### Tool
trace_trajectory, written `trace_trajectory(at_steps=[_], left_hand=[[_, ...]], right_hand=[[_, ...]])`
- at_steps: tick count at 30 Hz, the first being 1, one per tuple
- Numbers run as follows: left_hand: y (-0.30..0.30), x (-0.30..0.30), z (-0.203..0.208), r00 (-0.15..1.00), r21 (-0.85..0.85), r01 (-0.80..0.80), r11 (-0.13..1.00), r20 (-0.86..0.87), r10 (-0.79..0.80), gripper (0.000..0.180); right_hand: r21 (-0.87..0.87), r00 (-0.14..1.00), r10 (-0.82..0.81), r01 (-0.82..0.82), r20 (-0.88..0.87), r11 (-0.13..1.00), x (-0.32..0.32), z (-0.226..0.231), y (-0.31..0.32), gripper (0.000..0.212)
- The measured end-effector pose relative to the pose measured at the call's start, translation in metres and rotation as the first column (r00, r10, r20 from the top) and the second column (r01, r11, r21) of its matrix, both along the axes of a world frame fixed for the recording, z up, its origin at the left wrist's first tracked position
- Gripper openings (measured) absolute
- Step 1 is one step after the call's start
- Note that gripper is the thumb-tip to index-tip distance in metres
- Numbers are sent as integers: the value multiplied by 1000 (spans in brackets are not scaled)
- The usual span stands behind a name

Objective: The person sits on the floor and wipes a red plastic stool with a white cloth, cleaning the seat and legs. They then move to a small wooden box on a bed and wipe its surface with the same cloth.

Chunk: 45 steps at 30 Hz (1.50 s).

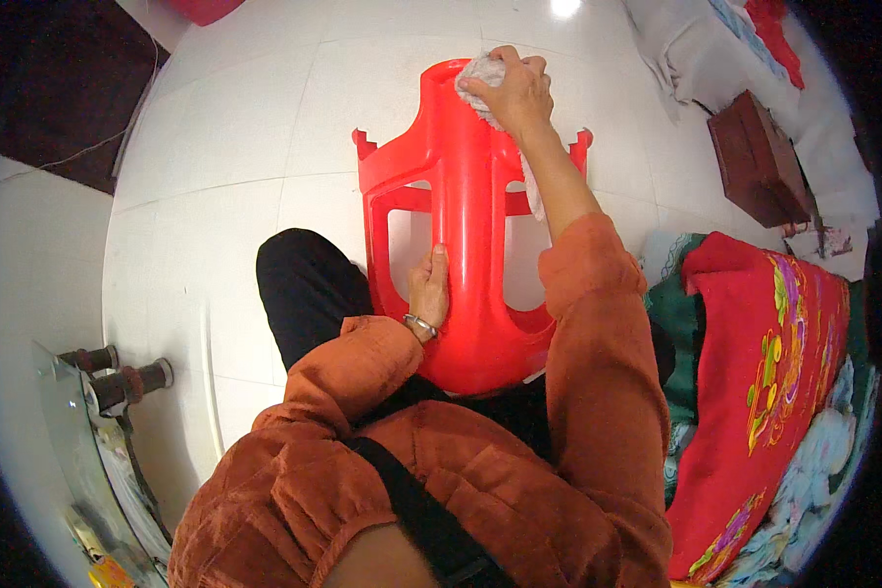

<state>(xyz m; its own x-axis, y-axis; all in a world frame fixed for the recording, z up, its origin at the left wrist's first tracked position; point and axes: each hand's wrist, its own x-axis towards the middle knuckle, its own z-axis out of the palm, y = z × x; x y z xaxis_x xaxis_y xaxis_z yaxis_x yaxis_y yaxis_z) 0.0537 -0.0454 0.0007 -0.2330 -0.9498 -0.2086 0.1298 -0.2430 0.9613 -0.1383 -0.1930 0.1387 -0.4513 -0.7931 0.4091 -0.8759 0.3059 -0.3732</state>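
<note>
A red plastic stool [467, 216] lies tipped over in front of me, its legs pointing away and its rounded seat end close to my lap. My left hand [428, 287] grips the stool's near leg panel, the thumb lying along the ridge and the other fingers hidden behind it. At the far end of the leg, my right hand [519, 93] presses a whitish cloth [480, 86] against the red plastic. A loose tail of the cloth hangs down beside the leg, under my right forearm.
White tiles cover the floor [235, 225]. On the right lie a red embroidered cloth [735, 363] and other fabrics, with a brown box [759, 157] beyond. A glass-topped piece with dark spool-shaped legs [132, 382] stands at the left.
</note>
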Motion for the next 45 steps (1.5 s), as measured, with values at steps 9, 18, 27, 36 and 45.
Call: trace_trajectory(at_steps=[9, 18, 27, 36, 45], left_hand=[[-4, 1, -29, 996, 18, 78, 997, 52, -79, 47], [-1, -3, -11, 993, -40, 62, 997, 107, -57, 46], [-2, 10, 5, 969, -31, 89, 996, 236, -79, 47], [7, -2, -1, 998, -97, 29, 995, 58, -23, 48], [7, -2, -11, 984, -118, 68, 991, 174, -46, 49]], right_hand=[[191, 983, -34, -1, 179, 982, -34, -2, -14, 53], [348, 973, -183, 221, -139, 911, -16, 2, -21, 42], [-312, 619, 89, 261, 780, 913, -41, -6, 13, 44], [331, 992, 24, -65, 125, 941, -51, 15, -14, 55], [245, 990, -134, 118, 52, 962, -39, -5, -14, 49]])
